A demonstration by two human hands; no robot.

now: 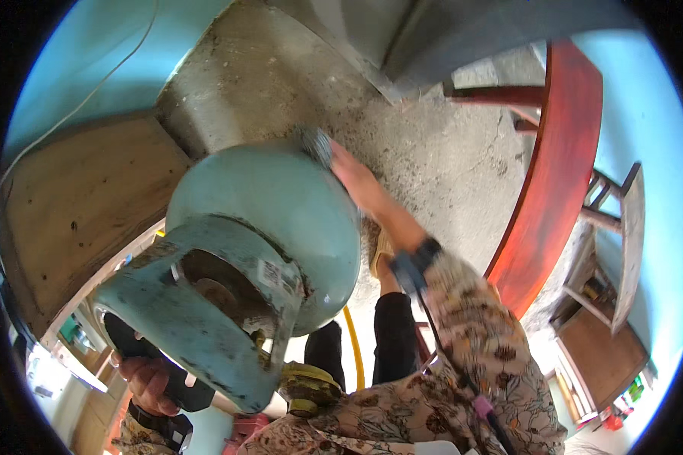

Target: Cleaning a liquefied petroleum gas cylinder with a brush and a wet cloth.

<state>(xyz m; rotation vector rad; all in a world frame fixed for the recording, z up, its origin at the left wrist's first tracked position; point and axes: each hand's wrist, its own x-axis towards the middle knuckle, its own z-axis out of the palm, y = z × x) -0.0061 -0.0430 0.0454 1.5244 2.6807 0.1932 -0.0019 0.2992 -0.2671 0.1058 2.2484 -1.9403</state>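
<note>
A blue-green gas cylinder (262,182) is tilted towards me, scuffed and dirty around its collar (205,307). My left hand (148,381) grips the dark edge of that collar at the lower left. A grey scouring pad (317,146), blurred, is under the fingers of my right hand (356,179), pressed to the far side of the cylinder's body. On the valve side, close to my shirt, sits a dirty yellow gas regulator (307,387). The cylinder's base is hidden from view.
A yellow hose (353,347) passes between my legs. Left stands a wooden board or tabletop (91,205) beside a blue wall with a cable (108,77). A red wooden bench (558,182) curves along the right, near a wooden chair (629,244). A grey panel (432,40) juts in ahead over the concrete floor (444,159).
</note>
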